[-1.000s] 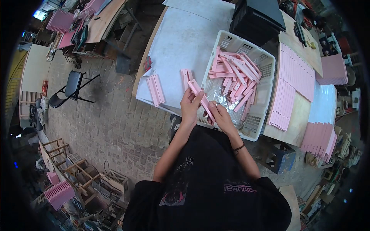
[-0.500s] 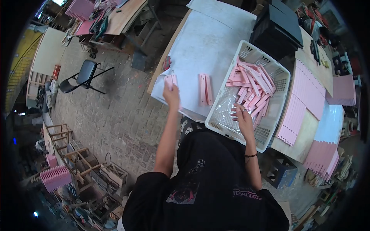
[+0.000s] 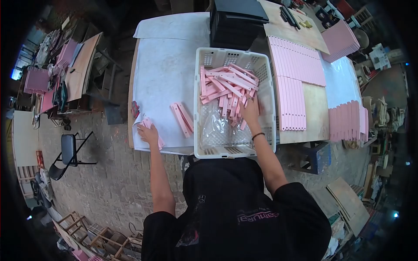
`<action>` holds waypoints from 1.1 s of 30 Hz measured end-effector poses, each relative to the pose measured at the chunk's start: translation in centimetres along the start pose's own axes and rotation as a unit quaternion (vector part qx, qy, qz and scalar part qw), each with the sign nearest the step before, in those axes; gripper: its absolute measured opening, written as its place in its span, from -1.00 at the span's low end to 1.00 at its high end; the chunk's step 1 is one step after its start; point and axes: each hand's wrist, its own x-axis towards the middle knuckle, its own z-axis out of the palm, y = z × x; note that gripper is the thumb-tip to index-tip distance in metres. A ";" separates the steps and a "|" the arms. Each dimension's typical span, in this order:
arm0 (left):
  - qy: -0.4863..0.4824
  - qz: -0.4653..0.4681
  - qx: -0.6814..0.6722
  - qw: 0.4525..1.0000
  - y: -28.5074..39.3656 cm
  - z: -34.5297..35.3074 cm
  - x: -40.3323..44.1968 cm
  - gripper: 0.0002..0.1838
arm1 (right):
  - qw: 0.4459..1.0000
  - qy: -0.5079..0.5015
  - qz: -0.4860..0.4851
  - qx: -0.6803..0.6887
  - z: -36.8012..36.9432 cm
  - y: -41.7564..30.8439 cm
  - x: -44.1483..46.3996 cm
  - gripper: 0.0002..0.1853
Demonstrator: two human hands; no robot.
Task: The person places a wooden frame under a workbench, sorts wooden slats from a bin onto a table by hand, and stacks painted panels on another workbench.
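Note:
My left hand (image 3: 148, 133) is closed over a pair of flat pink strips (image 3: 160, 142) lying near the table's front left corner. Their ends stick out above and below the hand. A second pair of pink strips (image 3: 181, 120), with small holes, lies to its right. My right hand (image 3: 250, 112) reaches into a white plastic basket (image 3: 198, 143), fingers apart and touching the heaped pink strips (image 3: 228, 82). Some fingertips are hard to see among them. Clear plastic film (image 3: 214, 124) lies in the basket's near part.
A red object (image 3: 135, 109) sits at the table's left edge. Black boxes (image 3: 237, 26) stand behind the basket. Rows of long pink slats (image 3: 292, 95) lie on a board to the right. A black folding chair (image 3: 69, 150) stands on the brick floor at left.
The view has turned to the right. My right hand has moved from above the plastic film forward onto the heaped strips. My left hand stays at the pair on the table.

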 end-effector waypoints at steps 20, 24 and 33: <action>-0.072 0.120 -0.394 0.908 8.3 -10.0 -18.2 -0.68 | 0.875 -0.219 0.236 0.362 -6.7 -3.5 -4.9 -0.65; -0.237 0.200 -0.430 0.848 15.2 -11.9 -20.3 -0.68 | 0.823 -0.255 0.235 0.450 -10.9 -10.1 -6.8 -0.67; -0.454 -0.055 -0.689 0.561 18.4 -9.6 -22.6 -0.60 | 0.821 -0.197 0.122 0.522 -12.3 -14.0 -6.8 -0.64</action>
